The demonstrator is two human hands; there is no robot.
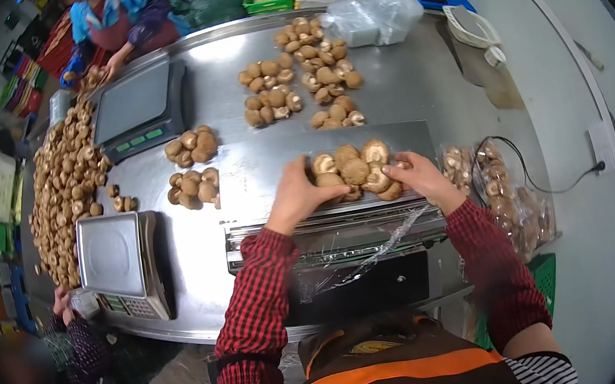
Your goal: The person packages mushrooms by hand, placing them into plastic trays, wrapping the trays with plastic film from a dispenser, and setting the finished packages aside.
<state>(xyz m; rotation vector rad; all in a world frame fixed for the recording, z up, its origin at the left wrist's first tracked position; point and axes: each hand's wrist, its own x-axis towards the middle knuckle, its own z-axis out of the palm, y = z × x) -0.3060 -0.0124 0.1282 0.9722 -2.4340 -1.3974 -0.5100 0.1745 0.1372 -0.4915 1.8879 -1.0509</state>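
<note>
A cluster of brown shiitake mushrooms (pixel 352 169), some with pale gills upward, lies on the flat metal plate of a film-wrapping machine (pixel 256 160). My left hand (pixel 298 195) cups its left side, thumb along the front edge and fingers behind. At the right side, my right hand (pixel 422 177) grips the outer mushrooms between thumb and fingers. Part of the fingers of both hands is hidden by the mushrooms. In front of the plate, crumpled clear film (pixel 382 248) stretches over the machine's roller slot.
Loose mushroom piles (pixel 270 91) sit behind the plate, with a large heap (pixel 64 195) at left. Two scales (pixel 134 106) (pixel 110 255) stand left. Wrapped mushroom packs (pixel 499 185) and a black cable (pixel 534 180) lie right. Two co-workers (pixel 122 18) (pixel 69 343) handle things at the table's left end.
</note>
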